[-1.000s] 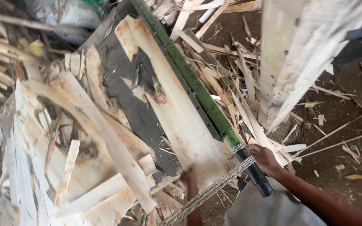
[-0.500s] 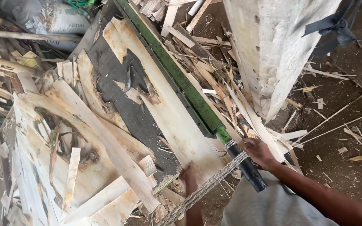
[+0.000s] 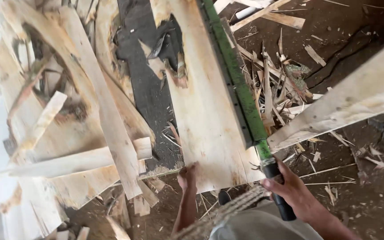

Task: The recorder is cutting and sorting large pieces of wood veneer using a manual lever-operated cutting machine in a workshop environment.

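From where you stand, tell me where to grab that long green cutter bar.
Probably the black handle at the green cutter bar's near end, from the right, as the right hand wraps it. The green length lies along the veneer sheet, edge pinned by the left hand.

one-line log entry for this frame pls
right hand: gripping black handle of green blade arm | left hand: on near edge of veneer sheet | surroundings: veneer scraps, dirt floor

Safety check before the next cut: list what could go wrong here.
The left hand presses the veneer sheet at its near edge, close to the green blade; fingers might get caught. The right hand grips only the black handle; it could slip. Loose scraps beside the blade might jam it.
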